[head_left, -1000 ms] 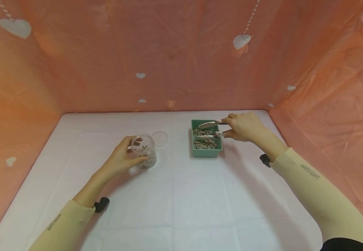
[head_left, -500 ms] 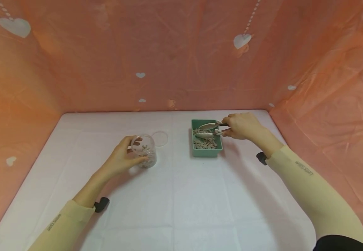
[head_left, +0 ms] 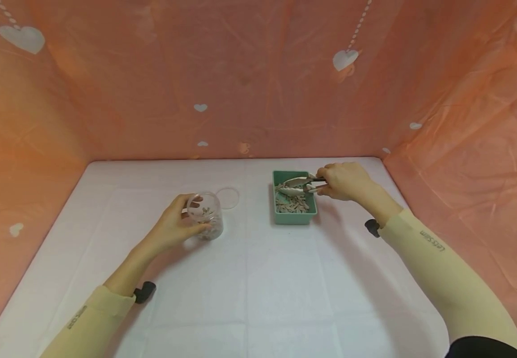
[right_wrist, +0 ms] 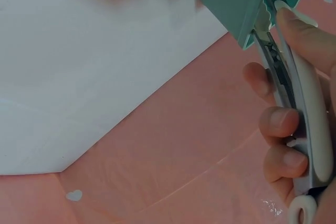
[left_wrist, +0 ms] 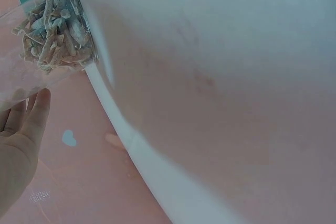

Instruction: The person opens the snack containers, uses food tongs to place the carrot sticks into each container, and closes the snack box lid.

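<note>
My left hand [head_left: 173, 224] grips a clear jar [head_left: 215, 219] on the left half of the table, fingers behind it and thumb along its front. Greyish-brown dried strips [left_wrist: 55, 35] fill its lower part in the left wrist view. My right hand [head_left: 347, 180] holds a pair of kitchen tongs [right_wrist: 314, 114] with pale handles, fingers wrapped round one arm and thumb along the other. The tongs' heads reach into a green rectangular bin [head_left: 295, 219], low among more dried strips [head_left: 295, 205]. A narrow gap shows between the heads; what lies between them is hidden.
Behind the jar lies a clear round lid [head_left: 228, 198]. White cloth covers the table [head_left: 285, 288]. An orange sheet [head_left: 263, 79] with white hearts hangs along the back and both sides, close behind the bin.
The tongs have gone from spread wide to nearly closed, down among the strips in the bin. My right forearm has shifted slightly left. The left hand and jar stay put.
</note>
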Tool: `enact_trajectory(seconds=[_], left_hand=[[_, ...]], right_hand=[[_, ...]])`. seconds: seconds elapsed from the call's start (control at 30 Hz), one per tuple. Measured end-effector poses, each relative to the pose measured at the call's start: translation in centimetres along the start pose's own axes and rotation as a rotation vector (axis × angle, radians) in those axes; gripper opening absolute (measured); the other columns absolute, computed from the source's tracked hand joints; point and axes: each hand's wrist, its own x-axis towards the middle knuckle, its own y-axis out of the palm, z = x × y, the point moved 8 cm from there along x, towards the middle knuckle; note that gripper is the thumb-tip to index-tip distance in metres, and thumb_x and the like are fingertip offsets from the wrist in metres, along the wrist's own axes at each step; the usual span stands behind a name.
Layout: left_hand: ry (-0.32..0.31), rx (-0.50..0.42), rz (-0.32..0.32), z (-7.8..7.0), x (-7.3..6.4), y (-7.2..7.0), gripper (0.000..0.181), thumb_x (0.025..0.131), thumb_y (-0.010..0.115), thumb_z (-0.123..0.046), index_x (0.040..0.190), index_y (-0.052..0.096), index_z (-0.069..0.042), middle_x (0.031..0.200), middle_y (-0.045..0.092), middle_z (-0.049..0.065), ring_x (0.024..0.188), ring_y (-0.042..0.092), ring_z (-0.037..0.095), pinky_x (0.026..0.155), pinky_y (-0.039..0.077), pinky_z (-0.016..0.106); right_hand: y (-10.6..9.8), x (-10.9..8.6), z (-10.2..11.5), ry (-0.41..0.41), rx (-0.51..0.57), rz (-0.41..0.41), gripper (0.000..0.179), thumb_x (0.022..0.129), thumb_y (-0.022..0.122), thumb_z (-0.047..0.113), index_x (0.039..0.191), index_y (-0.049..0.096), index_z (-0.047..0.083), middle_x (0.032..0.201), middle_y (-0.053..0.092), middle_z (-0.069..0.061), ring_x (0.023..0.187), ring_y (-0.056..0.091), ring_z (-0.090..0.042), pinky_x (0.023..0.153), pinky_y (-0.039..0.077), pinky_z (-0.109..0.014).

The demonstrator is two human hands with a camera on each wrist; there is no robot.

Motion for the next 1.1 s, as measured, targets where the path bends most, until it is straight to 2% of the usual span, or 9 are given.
enact_trajectory(seconds=[0.37,0.73,1.1], left_hand=[[0.008,0.01,-0.004,0.0,0.0,0.1,0.078,0.087,0.088,-0.017,0.144,0.041,0.006,0.139,0.053,0.026,0.133,0.05,0.043,0.113,0.045,0.058],[0.004,0.01,0.0,0.0,0.0,0.1,0.078,0.087,0.087,-0.017,0.146,0.04,0.006,0.141,0.052,0.027,0.135,0.048,0.043,0.114,0.043,0.059],[-0.021,0.003,0.003,-0.2,0.0,0.1,0.08,0.087,0.088,-0.019,0.146,0.04,0.006,0.143,0.051,0.028,0.135,0.048,0.043,0.115,0.042,0.059]], right_hand=[[0.0,-0.6,-0.3,-0.011,0.021,-0.048,0.031,0.091,0.081,0.034,0.111,0.073,0.011,0.092,0.071,-0.004,0.07,0.066,-0.026,0.058,0.057,-0.049],[-0.2,-1.5,-1.0,0.009,0.045,-0.079,0.041,0.092,0.08,0.037,0.12,0.072,0.008,0.102,0.072,-0.007,0.079,0.07,-0.03,0.064,0.058,-0.051],[-1.3,-3.5,-2.3,0.01,0.115,-0.204,0.042,0.09,0.082,0.032,0.118,0.072,0.002,0.11,0.074,-0.016,0.088,0.07,-0.036,0.077,0.058,-0.053]])
